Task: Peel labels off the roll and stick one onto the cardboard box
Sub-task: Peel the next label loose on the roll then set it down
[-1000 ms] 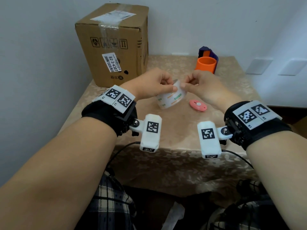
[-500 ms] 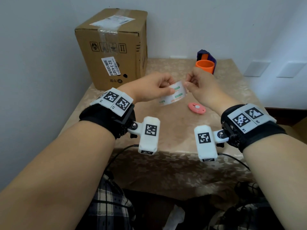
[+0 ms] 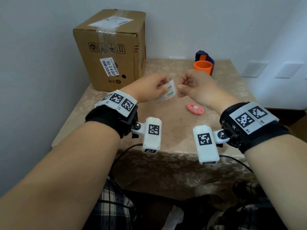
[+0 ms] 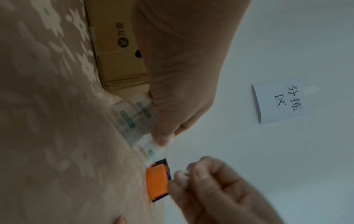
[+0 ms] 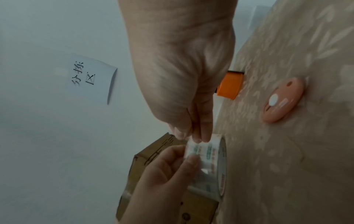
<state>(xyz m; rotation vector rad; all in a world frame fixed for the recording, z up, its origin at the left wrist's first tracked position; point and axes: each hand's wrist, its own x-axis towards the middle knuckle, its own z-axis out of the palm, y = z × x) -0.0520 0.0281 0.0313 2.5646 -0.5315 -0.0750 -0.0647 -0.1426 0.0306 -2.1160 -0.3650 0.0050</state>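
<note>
Label roll (image 3: 167, 92): white, printed with green and orange marks, held above the table (image 3: 174, 130) between the two hands, in front of the cardboard box (image 3: 113, 52). Left hand (image 3: 149, 90): fingers (image 5: 188, 162) curled round the roll, thumb pressed on its printed face. Right hand (image 3: 194, 85): fingers (image 5: 201, 133) pinched together at the roll's upper edge; in the right wrist view they touch the outer wrap, though whether a label corner is caught between them cannot be told. The roll does not touch the table.

Cardboard box: brown, upright at the far left corner of the table against the wall, top seam taped, one white barcode label (image 3: 109, 66) on its front face.

Orange cup (image 3: 203, 67): far side of the table, just in front of a purple holder (image 3: 204, 55).

Pink oval cutter (image 3: 194, 108): flat on the table, near the right wrist, apart from the roll.

Paper note (image 5: 91, 78): handwritten characters, stuck to the wall.

Table covering: beige, leaf pattern.
</note>
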